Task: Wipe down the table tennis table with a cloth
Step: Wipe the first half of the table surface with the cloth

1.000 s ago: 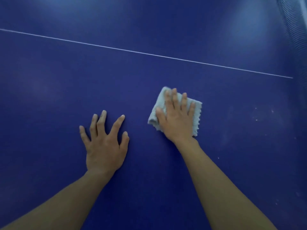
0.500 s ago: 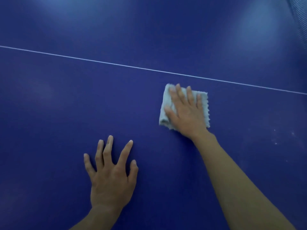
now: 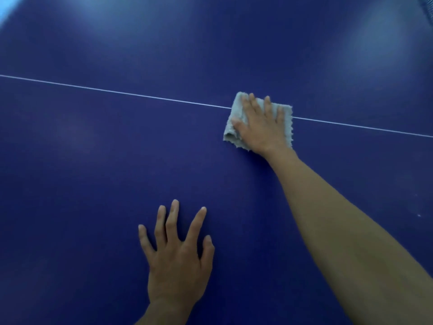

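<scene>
Blue all around me, barely a room in sight.

The deep blue tabletop [image 3: 98,160] fills nearly everything I can see. A thin white line [image 3: 117,92] runs across it, sloping down toward the right. Two soft pale patches of reflected light [image 3: 375,43] sit on the far part of the surface. At the top left corner a sliver of bright pale background [image 3: 5,10] shows; at the top right, a ribbed dark edge [image 3: 427,2] that I cannot make out.
</scene>
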